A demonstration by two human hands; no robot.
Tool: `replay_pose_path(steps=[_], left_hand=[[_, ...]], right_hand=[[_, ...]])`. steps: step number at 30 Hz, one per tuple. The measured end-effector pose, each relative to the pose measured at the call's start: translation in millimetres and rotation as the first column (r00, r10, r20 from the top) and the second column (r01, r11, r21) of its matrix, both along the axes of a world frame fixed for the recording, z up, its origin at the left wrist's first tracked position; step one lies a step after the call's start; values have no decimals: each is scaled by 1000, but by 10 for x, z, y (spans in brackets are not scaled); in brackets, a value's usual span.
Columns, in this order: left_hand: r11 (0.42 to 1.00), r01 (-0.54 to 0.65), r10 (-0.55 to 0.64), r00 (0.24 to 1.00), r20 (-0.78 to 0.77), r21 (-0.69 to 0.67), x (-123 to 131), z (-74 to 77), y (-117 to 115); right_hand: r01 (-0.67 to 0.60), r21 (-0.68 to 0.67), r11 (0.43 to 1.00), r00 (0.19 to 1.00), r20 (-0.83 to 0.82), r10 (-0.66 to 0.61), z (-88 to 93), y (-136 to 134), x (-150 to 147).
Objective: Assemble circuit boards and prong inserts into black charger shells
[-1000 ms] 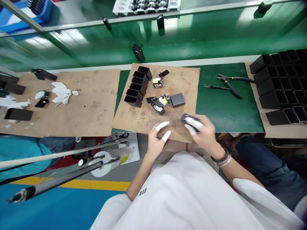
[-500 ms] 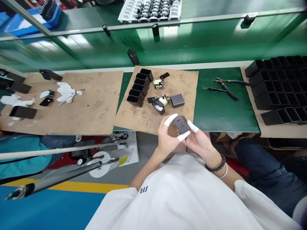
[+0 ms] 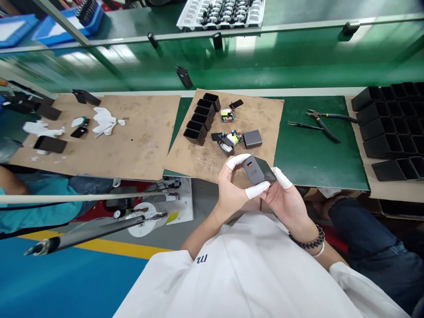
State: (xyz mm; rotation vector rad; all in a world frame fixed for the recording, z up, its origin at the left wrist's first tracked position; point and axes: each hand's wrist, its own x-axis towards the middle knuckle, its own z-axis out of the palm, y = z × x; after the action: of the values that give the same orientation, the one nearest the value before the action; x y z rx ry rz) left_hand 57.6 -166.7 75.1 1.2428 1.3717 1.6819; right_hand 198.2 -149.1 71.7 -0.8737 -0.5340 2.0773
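Note:
Both my hands hold a dark grey charger block (image 3: pixel 256 169) over the near edge of a cardboard sheet (image 3: pixel 198 157). My left hand (image 3: pixel 232 187) pinches it between white-capped thumb and forefinger. My right hand (image 3: pixel 285 198) cradles it from beneath and the right side. The block's port face points towards me. Just beyond on the cardboard lie a second grey charger block (image 3: pixel 252 138), two small circuit boards (image 3: pixel 228 116) and black covers. A row of empty black shells (image 3: pixel 202 119) stands to their left.
Cutters (image 3: pixel 326 126) and tweezers (image 3: pixel 303 126) lie on the green mat (image 3: pixel 314 154). Stacked black shells (image 3: pixel 394 123) fill the right. Another cardboard sheet (image 3: pixel 132 141) to the left holds white finger cots (image 3: pixel 104 120) and parts. Another person's arm (image 3: pixel 13 187) is at far left. A white tray (image 3: pixel 221 11) sits beyond the rail.
My right hand lifted the charger block off the cardboard and brought it to my left hand. Both now grip it, and it has turned slightly.

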Motion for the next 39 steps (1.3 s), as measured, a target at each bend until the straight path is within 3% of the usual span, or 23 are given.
replay_pose_path(steps=[5,8,10,12,15,17,20,23,26,30,34,36,39], left_hand=[[991,75,-80,996,39,112,-45,-61,28],[983,154,-148,987,-63,100,-106,-95,17],[980,199,-196,969,-149,9,-154,-113,0],[955,286,-295,941,-167,-72,-196,-127,-9],[880,471,-471,882,17,-61,-221,-138,14],[858,513,-503,849,160,-28,-207,-143,48],[883,468,-448,866,220,-43,-158,-162,94],[913,407,-393,898,199,-31,-100,-223,108],[919,390,-375,910,175,-59,-57,-326,100],[894,399,-393,917,72,-206,-86,-433,93],[966,178,-204,971,-128,-187,-237,-421,56],[985,74,-93,988,-122,-155,-323,-404,14],[983,31,-47,995,-89,-180,-414,-422,-62]], right_hand=[[99,116,988,991,81,-109,66,-8,-35],[182,369,912,935,222,-277,-24,29,4],[156,633,758,837,322,-441,-131,51,66],[-1,843,537,726,370,-580,-218,65,146],[-252,939,236,633,344,-693,-234,87,239],[-346,931,113,619,317,-718,-182,114,256],[-423,906,20,614,303,-729,-119,156,226],[-434,901,-1,603,290,-743,-165,174,179],[-447,894,34,574,316,-756,-287,178,148],[-440,893,94,548,350,-759,-419,219,148],[-462,873,156,493,399,-774,-460,308,186],[-492,852,180,472,434,-767,-448,359,196],[-530,824,198,461,477,-749,-373,417,186]])
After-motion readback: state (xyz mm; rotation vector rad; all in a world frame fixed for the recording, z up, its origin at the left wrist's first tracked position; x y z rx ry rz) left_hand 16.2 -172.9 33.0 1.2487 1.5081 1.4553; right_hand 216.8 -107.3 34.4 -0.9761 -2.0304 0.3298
